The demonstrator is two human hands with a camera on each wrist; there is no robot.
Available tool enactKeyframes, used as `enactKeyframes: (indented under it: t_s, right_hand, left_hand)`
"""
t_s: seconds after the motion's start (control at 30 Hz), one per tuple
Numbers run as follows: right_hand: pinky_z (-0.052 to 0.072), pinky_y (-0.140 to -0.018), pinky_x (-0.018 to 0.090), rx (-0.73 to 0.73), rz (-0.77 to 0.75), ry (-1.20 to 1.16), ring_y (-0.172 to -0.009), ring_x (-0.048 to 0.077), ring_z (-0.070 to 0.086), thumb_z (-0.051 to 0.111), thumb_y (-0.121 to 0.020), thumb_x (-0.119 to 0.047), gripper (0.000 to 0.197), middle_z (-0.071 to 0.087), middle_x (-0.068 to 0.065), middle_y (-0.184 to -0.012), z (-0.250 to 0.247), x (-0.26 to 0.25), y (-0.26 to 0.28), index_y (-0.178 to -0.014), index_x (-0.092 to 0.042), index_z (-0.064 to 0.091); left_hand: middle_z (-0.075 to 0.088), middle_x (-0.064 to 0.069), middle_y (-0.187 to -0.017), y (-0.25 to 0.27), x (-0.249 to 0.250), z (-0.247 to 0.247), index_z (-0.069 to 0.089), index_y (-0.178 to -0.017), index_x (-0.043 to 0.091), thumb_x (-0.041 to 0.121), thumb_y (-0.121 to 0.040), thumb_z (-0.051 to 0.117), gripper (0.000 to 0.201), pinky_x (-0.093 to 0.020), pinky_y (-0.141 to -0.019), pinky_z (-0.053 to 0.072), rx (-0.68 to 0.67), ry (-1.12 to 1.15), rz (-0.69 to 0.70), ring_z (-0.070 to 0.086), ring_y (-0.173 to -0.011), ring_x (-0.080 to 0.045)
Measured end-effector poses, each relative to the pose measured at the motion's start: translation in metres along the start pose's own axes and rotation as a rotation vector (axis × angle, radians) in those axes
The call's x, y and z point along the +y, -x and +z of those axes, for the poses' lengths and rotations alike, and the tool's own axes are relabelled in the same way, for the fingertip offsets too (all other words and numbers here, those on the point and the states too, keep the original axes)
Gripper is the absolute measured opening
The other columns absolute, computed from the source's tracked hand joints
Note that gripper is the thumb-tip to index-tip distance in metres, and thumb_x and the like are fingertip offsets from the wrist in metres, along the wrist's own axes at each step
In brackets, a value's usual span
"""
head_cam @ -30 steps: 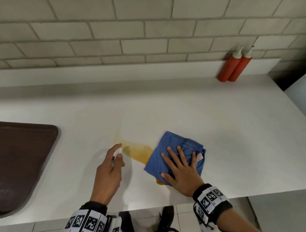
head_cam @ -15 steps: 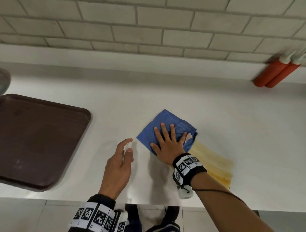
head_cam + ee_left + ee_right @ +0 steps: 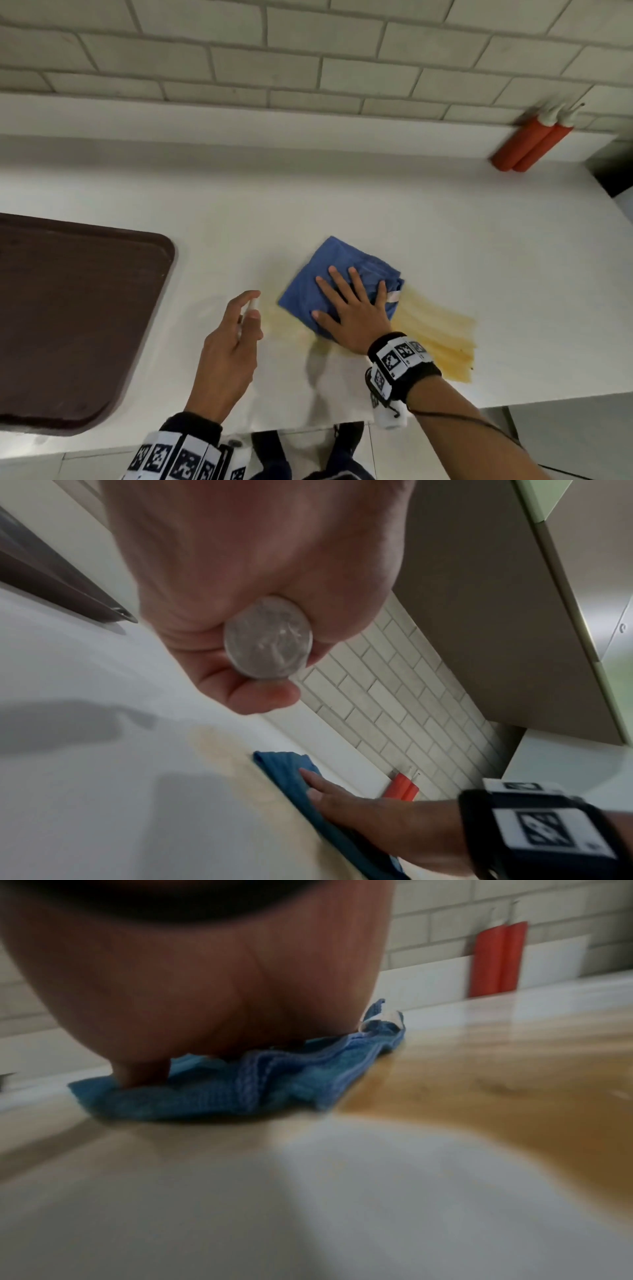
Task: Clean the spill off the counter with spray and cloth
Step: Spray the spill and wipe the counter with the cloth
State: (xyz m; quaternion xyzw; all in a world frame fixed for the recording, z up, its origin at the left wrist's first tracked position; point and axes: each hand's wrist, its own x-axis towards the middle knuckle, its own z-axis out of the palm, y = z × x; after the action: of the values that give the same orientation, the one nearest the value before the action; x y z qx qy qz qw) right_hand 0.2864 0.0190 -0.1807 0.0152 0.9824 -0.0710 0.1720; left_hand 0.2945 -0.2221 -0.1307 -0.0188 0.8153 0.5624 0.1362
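A blue cloth (image 3: 335,270) lies folded on the white counter (image 3: 445,240). My right hand (image 3: 349,301) presses flat on it with fingers spread; the cloth (image 3: 240,1093) shows bunched under the palm in the right wrist view. A yellow-brown spill (image 3: 442,329) streaks the counter right of the cloth, and a fainter smear (image 3: 277,318) lies to its left. My left hand (image 3: 236,329) grips a small clear spray bottle (image 3: 268,638), held above the counter left of the cloth, index finger raised over the nozzle (image 3: 253,303). The cloth (image 3: 291,772) also appears low in the left wrist view.
A dark brown tray (image 3: 68,308) lies at the left of the counter. Two red squeeze bottles (image 3: 527,144) stand against the back ledge at far right. A brick-tiled wall (image 3: 308,61) runs behind. The counter's front edge is close to my wrists.
My right hand slid the cloth left across the spill, leaving yellow streaks to its right, then came a little back rightward. The left hand kept its grip on the spray bottle.
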Motion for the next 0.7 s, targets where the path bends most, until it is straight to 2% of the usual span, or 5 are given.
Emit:
enactKeyframes:
  t_s: [0.17, 0.27, 0.37, 0.57, 0.7]
  right_hand:
    - [-0.011, -0.104, 0.077, -0.038, 0.058, -0.048, -0.147, 0.030, -0.022, 0.011, -0.093, -0.067, 0.071, -0.020, -0.006, -0.162, -0.005, -0.020, -0.019, -0.154, -0.036, -0.009]
    - [0.001, -0.102, 0.080, 0.025, -0.151, 0.033, -0.150, 0.035, -0.004, 0.009, -0.093, -0.068, 0.071, 0.002, -0.002, -0.165, 0.015, -0.034, 0.023, -0.155, -0.033, 0.008]
    - [0.003, -0.103, 0.074, 0.070, -0.197, 0.033, -0.149, 0.032, 0.015, 0.014, -0.093, -0.071, 0.068, 0.021, -0.006, -0.161, 0.028, -0.017, 0.048, -0.152, -0.038, 0.024]
    - [-0.017, -0.106, 0.072, 0.070, 0.023, -0.045, -0.149, 0.026, -0.015, 0.003, -0.087, -0.075, 0.075, -0.010, -0.011, -0.163, 0.009, 0.027, 0.033, -0.153, -0.042, 0.000]
    - [-0.001, -0.105, 0.074, 0.056, -0.192, -0.019, -0.150, 0.031, 0.000, 0.008, -0.089, -0.077, 0.076, 0.010, -0.006, -0.164, 0.028, 0.032, 0.075, -0.154, -0.038, 0.016]
  left_hand:
    - [0.066, -0.004, -0.081, -0.003, 0.007, -0.001, 0.053, -0.130, 0.053, 0.039, -0.106, 0.042, 0.029, -0.036, -0.060, 0.050, -0.023, -0.007, 0.015, 0.058, -0.060, -0.010]
    - [0.065, -0.004, -0.076, -0.001, 0.013, 0.005, 0.053, -0.130, 0.051, 0.039, -0.106, 0.042, 0.029, -0.036, -0.055, 0.051, -0.028, 0.004, 0.034, 0.055, -0.054, -0.010]
    - [0.061, -0.007, -0.074, 0.001, 0.019, 0.013, 0.053, -0.129, 0.052, 0.036, -0.107, 0.043, 0.029, -0.040, -0.053, 0.050, -0.042, 0.014, 0.052, 0.052, -0.054, -0.015]
    - [0.062, -0.007, -0.086, 0.012, 0.035, 0.037, 0.053, -0.131, 0.049, 0.033, -0.107, 0.043, 0.030, -0.032, -0.052, 0.054, -0.037, -0.002, 0.048, 0.056, -0.056, -0.017]
    - [0.061, -0.009, -0.085, 0.021, 0.043, 0.059, 0.052, -0.130, 0.051, 0.032, -0.107, 0.043, 0.031, -0.034, -0.053, 0.054, -0.052, -0.024, 0.054, 0.055, -0.057, -0.019]
